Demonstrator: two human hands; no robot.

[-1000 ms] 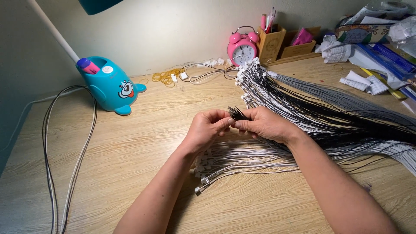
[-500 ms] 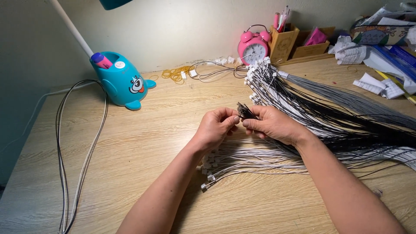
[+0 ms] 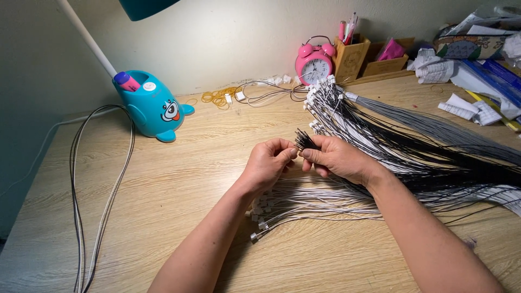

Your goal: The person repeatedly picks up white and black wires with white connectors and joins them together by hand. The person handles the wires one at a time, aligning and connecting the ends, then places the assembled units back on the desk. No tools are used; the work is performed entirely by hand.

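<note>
Both of my hands meet at the middle of the wooden desk. My right hand grips a small bundle of thin black wires whose ends fan out above its fingers. My left hand pinches at the same wire ends with thumb and fingertips. Under my forearms lies a flat sheaf of white wires with small white connectors. To the right spreads a large pile of black, grey and white wires with connector tips pointing to the back.
A teal animal-shaped lamp base with a white arm stands at the back left. Long cables loop down the left side. At the back are a pink alarm clock, wooden pen holders, yellow rubber bands, and papers at the right.
My head has shifted so the scene sits slightly lower and to the right in view. Both hands stay together on the black wire bundle, fingers working its ends.
</note>
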